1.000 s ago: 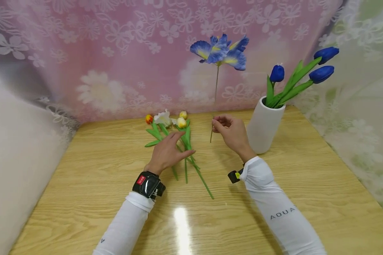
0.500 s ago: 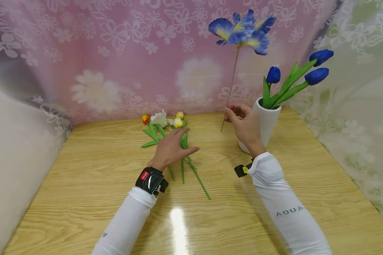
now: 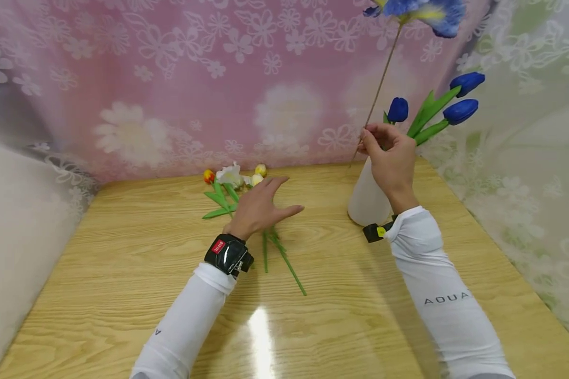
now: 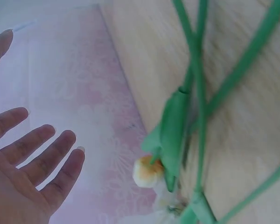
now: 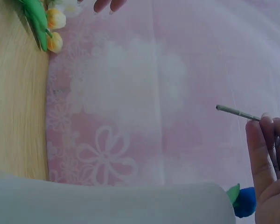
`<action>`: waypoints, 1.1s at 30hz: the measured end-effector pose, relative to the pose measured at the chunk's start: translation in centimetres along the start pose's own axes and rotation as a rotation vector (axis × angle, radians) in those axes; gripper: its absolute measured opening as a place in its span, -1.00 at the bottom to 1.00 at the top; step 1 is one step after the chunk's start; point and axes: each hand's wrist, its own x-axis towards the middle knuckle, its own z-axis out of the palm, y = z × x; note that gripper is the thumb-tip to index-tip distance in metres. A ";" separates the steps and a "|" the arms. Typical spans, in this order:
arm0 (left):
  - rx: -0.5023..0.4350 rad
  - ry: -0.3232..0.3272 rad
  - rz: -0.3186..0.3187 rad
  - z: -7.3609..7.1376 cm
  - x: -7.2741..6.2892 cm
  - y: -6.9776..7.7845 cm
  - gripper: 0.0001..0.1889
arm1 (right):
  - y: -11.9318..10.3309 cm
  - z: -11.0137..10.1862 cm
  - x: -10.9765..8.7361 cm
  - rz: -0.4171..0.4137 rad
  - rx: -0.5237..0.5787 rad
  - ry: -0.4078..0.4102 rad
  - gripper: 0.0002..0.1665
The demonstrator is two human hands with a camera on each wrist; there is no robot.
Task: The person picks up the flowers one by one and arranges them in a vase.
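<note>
Right hand: From my distant screen, I saw the right hand [image 3: 392, 158] pinch a thin brown stem [image 3: 381, 79] between thumb and fingers.
Held flower: The stem's ruffled blue-and-yellow iris-like flower [image 3: 427, 11] stood high and tilted, cropped by the head view.
White vase: A smooth, tapered white vase [image 3: 367, 197] stood on the pale wood-grain table [image 3: 147, 226], three deep-blue tulips [image 3: 461, 111] already in it.
Left hand: Spread wide and holding nothing, the left hand [image 3: 256, 209] hovered over the loose flowers.
Loose flowers: An orange-red tulip [image 3: 208, 176], a ruffled white bloom [image 3: 231, 176] and yellow-and-white tulips [image 3: 261, 169] lay together.
Step in hand: I judged it to be bringing the stem to the vase.
Vase mouth: The hand hid it from me, so I could not gauge the gap.
Next move: To my eye, it called for lifting the stem's tip over the rim, then lowering it beside the tulips.
</note>
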 end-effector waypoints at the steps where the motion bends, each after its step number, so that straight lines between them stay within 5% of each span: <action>1: 0.005 -0.001 0.005 0.0 0.2 0.2 -0.17 | 0.0 -0.2 0.2 0.005 0.002 0.011 -0.77; 16: 0.017 0.036 0.127 -0.5 2.5 2.8 -0.15 | -0.9 -3.1 1.6 0.001 0.021 0.184 -0.81; 24: 0.013 0.011 0.125 0.0 2.9 3.7 -0.15 | -0.9 -3.5 1.6 -0.003 -0.149 0.238 -0.73; 33: 0.012 0.023 0.134 0.6 2.5 3.4 -0.17 | -0.8 -3.5 0.7 0.060 -0.338 0.162 -0.64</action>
